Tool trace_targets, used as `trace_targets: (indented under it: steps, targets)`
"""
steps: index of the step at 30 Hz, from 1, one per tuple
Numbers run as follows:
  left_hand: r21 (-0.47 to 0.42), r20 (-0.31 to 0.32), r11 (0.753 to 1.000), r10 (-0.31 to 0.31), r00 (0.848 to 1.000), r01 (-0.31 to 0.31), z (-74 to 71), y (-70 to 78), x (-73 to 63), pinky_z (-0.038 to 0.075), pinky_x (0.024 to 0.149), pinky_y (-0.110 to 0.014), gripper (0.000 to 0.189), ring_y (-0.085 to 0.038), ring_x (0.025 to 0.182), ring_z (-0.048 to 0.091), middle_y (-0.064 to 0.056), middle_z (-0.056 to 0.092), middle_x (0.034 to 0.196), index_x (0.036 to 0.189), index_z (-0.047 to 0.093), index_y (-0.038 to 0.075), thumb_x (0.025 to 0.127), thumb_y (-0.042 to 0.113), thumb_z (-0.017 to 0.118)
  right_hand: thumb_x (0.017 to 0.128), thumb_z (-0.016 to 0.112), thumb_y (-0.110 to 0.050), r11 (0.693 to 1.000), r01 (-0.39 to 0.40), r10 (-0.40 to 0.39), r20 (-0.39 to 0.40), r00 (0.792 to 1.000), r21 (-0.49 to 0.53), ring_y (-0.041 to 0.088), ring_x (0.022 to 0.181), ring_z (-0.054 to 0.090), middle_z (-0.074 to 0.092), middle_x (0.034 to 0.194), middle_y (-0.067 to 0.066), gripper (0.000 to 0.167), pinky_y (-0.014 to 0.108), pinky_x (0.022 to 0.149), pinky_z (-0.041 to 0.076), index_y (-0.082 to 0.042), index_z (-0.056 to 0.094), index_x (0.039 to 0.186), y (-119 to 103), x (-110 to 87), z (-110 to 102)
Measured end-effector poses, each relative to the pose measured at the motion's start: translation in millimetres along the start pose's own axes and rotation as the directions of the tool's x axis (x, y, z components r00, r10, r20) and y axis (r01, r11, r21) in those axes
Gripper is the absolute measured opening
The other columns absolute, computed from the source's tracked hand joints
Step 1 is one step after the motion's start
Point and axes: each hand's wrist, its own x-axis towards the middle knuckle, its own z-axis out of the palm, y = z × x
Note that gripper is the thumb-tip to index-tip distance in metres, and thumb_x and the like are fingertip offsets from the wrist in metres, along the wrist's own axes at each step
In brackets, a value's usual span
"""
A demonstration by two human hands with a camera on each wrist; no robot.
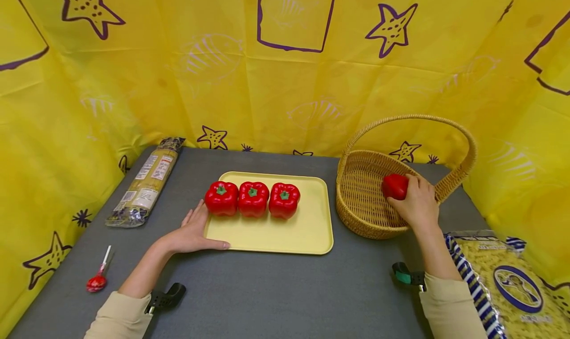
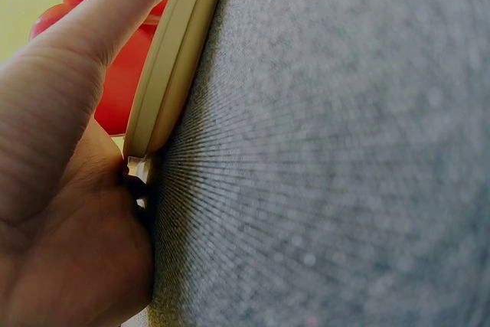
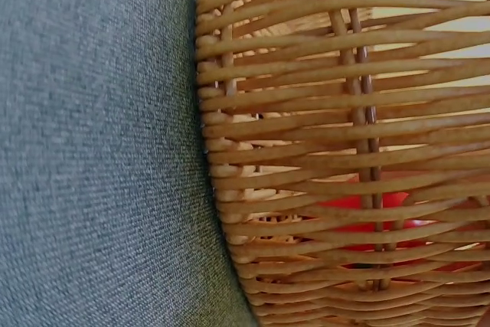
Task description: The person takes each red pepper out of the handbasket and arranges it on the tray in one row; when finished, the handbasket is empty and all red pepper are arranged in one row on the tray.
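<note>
Three red bell peppers (image 1: 253, 199) with green stems stand in a row on a pale yellow tray (image 1: 271, 237). My left hand (image 1: 194, 232) rests at the tray's left end, fingers spread along its side and thumb at the front rim. Close up in the left wrist view, the thumb lies against the tray edge (image 2: 172, 67). On the right, my right hand (image 1: 418, 203) reaches into the wicker basket (image 1: 356, 200) and grips another red pepper (image 1: 395, 186), its stem hidden. Through the weave in the right wrist view, patches of that red pepper (image 3: 360, 223) show; the hand itself is barely seen there.
A long pack of noodles (image 1: 147, 185) lies at the back left, with a red lollipop (image 1: 97, 282) nearer the front. Beside the right forearm lies a large bag of pasta (image 1: 512, 284). The basket's tall handle (image 1: 411, 116) arches over its opening. Yellow patterned cloth (image 1: 285, 91) encloses the grey table.
</note>
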Motion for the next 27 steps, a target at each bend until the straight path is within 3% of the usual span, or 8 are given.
trace_targets:
  steps: [14, 27]
  targets:
    - [-0.008, 0.002, 1.000, 0.001, 1.000, -0.001, 0.1, 0.7, -0.1, -0.005, 0.108, -0.066, 0.121, -0.047, 0.143, -0.011, -0.026, -0.001, 0.159, 0.155, 0.003, 0.002, 0.074, 0.051, 0.080, 0.083, 0.075, -0.029, 0.999, -0.036, 0.039, 0.067, 0.997, -0.039, 0.056, 0.121, 0.030, 0.033, 0.135, 0.040, 0.085, 0.074, 0.083, 0.036, 0.013, 0.028, 0.141, 7.2, 6.0, 2.6]
    - [0.000, -0.001, 1.000, 0.007, 1.000, -0.007, -0.2, 1.1, -0.4, -0.005, 0.108, -0.067, 0.121, -0.048, 0.143, -0.010, -0.026, 0.000, 0.159, 0.155, 0.003, 0.002, 0.074, 0.051, 0.079, 0.083, 0.075, -0.028, 0.999, -0.043, 0.042, 0.059, 0.997, 0.007, 0.057, 0.114, 0.041, 0.035, 0.134, 0.040, 0.082, 0.073, 0.085, 0.037, 0.008, 0.031, 0.142, 6.9, 6.5, 2.0]
